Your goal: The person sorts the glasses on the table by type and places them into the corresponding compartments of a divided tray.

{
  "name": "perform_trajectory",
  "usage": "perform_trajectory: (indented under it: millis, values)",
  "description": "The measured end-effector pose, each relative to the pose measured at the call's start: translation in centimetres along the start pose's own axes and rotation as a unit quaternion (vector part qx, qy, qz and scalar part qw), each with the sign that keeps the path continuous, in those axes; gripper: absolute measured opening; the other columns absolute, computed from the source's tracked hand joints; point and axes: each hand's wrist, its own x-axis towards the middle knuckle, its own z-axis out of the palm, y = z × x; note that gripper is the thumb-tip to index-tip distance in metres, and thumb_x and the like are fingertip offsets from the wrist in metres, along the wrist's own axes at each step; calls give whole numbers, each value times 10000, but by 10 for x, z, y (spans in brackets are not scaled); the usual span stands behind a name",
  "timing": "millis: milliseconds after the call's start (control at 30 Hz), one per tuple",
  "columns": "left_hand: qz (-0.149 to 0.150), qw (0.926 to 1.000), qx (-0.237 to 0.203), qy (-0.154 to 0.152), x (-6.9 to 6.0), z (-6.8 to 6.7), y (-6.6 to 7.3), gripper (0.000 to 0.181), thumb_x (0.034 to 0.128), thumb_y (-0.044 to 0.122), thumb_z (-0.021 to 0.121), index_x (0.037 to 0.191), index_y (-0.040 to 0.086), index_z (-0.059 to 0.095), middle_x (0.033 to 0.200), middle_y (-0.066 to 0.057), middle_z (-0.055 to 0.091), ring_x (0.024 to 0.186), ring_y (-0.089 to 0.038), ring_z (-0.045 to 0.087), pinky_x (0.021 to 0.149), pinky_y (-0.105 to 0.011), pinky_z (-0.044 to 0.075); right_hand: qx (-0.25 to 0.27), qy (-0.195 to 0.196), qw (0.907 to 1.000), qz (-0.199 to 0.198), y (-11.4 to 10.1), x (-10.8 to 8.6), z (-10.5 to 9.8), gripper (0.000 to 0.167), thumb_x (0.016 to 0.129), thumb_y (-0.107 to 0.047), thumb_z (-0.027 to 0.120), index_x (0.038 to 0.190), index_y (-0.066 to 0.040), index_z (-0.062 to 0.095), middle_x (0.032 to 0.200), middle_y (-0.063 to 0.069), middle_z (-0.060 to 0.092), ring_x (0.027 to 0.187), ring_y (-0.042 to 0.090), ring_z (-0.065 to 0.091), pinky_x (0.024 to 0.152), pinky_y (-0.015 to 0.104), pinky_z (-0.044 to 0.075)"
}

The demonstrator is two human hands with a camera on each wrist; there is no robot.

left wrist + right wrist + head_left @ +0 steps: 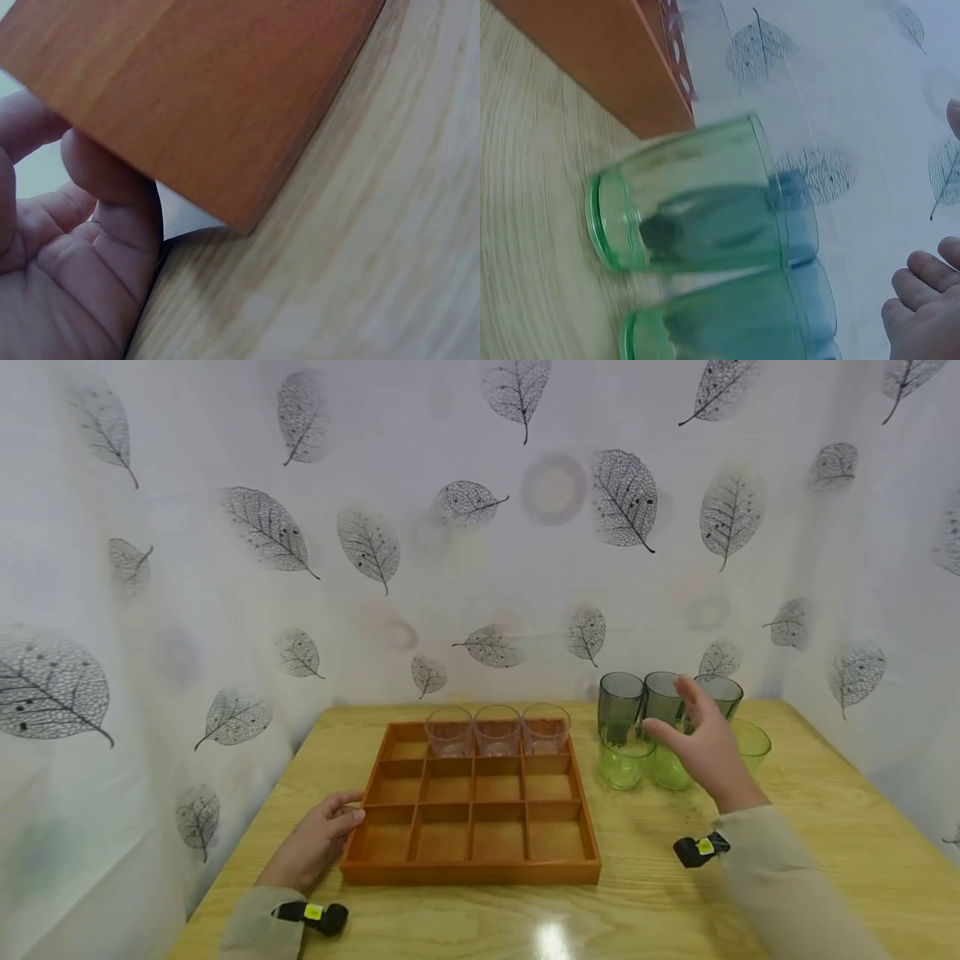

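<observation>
My left hand (315, 839) holds the left wall of an orange-brown wooden tray (480, 872), thumb at the rim; the left wrist view shows bent fingers (105, 169) against that side. The tray is divided into small square compartments. Three clear glasses (497, 732) stand upright in its back row, leaving the back-left compartment bare. My right hand (708, 756), thumb and fingers spread and holding nothing, is above the green glasses (622, 764) right of the tray. Behind them stand three dark grey glasses (621, 702), partly covered by the hand. In the right wrist view a green glass (690, 202) is closest.
The light wooden table (645, 902) extends around the tray on all sides. A pale curtain (480, 568) with a leaf print hangs behind the table and along both sides. The glasses on the right stand close together in two rows.
</observation>
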Motion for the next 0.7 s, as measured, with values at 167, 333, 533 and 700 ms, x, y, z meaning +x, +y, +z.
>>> perform_trajectory:
  millis: [167, 333, 533, 700]
  values:
    - [19, 10000, -31, -29, -1, 0, 1, 567, 1042, 178, 575, 1500, -47, 328, 1114, -76, 519, 995, -173, 492, 860, -278, 448, -79, 260, 9996, 113, 13, -6, -21, 992, 963, -447, 682, 1642, -192, 5, 1685, 92, 48, 1512, 409, 48, 1122, 679, 131]
    - [29, 9999, -47, -86, -2, 0, 3, 573, 1046, 174, 567, 1505, -53, 310, 1106, -74, 515, 981, -170, 485, 852, -283, 449, -335, 544, 9976, 251, 28, -10, -39, 995, 964, -467, 670, 1641, -184, -1, 1683, 97, 47, 1500, 438, 51, 1120, 678, 118]
    - [0, 10000, -2, -22, -1, -1, 2, 579, 1039, 204, 586, 1502, -35, 333, 1157, -100, 521, 1013, -188, 492, 869, -294, 449, -337, 717, 9956, 491, 51, -15, -55, 1002, 974, -477, 648, 1634, -187, -49, 1684, 72, -4, 1504, 418, 8, 1137, 654, 85]
    - [1, 10000, -28, 11, -1, -1, 1, 558, 1040, 187, 583, 1492, -38, 344, 1131, -89, 523, 975, -175, 491, 829, -290, 454, -381, 676, 9956, 531, 73, -19, -61, 998, 989, -440, 638, 1628, -164, -77, 1678, 129, -31, 1500, 438, -13, 1119, 683, 91]
